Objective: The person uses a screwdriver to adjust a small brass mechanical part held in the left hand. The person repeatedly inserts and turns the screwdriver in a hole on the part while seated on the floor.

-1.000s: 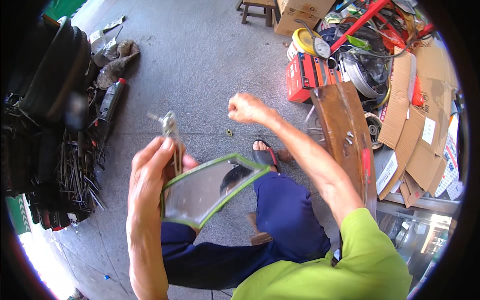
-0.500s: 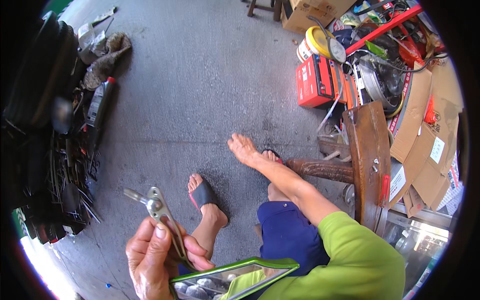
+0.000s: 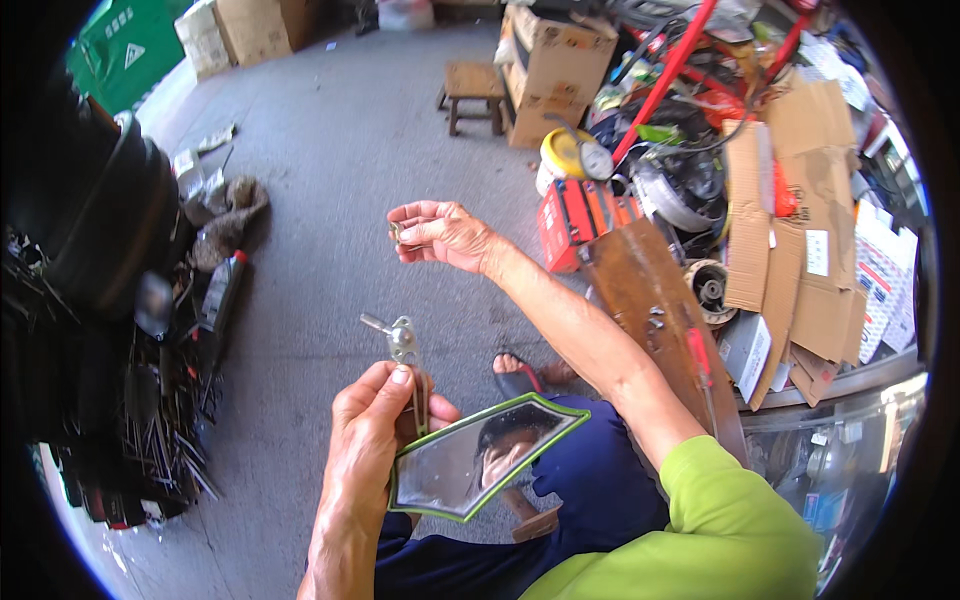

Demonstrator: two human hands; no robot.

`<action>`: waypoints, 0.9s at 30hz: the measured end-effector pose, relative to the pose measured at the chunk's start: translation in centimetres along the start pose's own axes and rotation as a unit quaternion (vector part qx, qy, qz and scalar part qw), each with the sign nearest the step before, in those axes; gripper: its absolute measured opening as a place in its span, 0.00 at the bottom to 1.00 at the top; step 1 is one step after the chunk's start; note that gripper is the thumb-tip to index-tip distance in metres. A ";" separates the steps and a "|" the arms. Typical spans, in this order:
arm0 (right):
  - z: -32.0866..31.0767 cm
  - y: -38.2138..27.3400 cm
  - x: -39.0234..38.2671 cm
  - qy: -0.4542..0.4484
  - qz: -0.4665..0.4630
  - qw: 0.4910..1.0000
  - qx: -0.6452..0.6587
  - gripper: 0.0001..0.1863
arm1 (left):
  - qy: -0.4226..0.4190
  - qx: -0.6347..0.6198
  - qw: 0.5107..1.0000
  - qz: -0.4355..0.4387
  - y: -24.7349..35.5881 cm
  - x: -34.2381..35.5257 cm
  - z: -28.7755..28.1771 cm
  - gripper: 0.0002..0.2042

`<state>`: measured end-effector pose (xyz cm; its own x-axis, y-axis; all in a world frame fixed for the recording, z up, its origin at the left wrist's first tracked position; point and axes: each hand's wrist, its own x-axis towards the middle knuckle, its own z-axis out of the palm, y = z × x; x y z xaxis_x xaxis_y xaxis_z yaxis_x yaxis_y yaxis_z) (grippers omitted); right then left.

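My left hand (image 3: 362,425) is closed around the slotted silver stem of a motorcycle side mirror (image 3: 440,470). The mirror has a pointed green rim, and its glass faces up and shows a reflection. At the stem's upper end is a round silver joint with a short metal stud sticking out to the left. Farther forward, above the floor, my right hand (image 3: 455,238) pinches a small brassy metal piece (image 3: 396,235) between thumb and fingers. It looks like a nut or similar fastener, mostly covered by the fingertips.
To my right is a wooden bench (image 3: 640,285) with small screws and a red-handled tool (image 3: 699,357). Beyond it are a red battery box (image 3: 556,228), a yellow-lidded bucket (image 3: 565,155) and flattened cardboard (image 3: 815,190). Tyres (image 3: 100,220) and metal parts crowd the left. A stool (image 3: 472,82) stands ahead.
My right hand has come up from low near my foot and moved forward, now pinching a small metal piece. The mirror in my left hand has shifted right and its glass shows more. The view has tilted up.
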<state>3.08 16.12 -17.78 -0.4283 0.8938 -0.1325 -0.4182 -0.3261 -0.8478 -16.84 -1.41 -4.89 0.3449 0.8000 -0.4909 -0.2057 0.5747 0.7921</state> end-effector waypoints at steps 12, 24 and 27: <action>1.6 -12.9 -20.5 -0.058 -0.185 0.976 0.096 0.20 | -0.140 0.016 0.990 0.005 -0.4 0.9 10.1 0.10; 0.1 -12.5 -28.3 0.072 -0.210 0.974 0.038 0.20 | -0.215 -0.002 0.974 -0.077 -3.6 2.0 13.1 0.08; -0.4 -12.9 -29.0 0.101 -0.197 0.974 0.047 0.21 | -0.217 0.011 0.970 -0.112 -4.8 3.0 13.4 0.08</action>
<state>21.23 -5.50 -3.24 -0.0571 0.9945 0.0874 -0.5943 0.0364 -0.8034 -2.56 -4.05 -5.33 0.7321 0.5050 -0.4571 -0.0628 0.7182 0.6930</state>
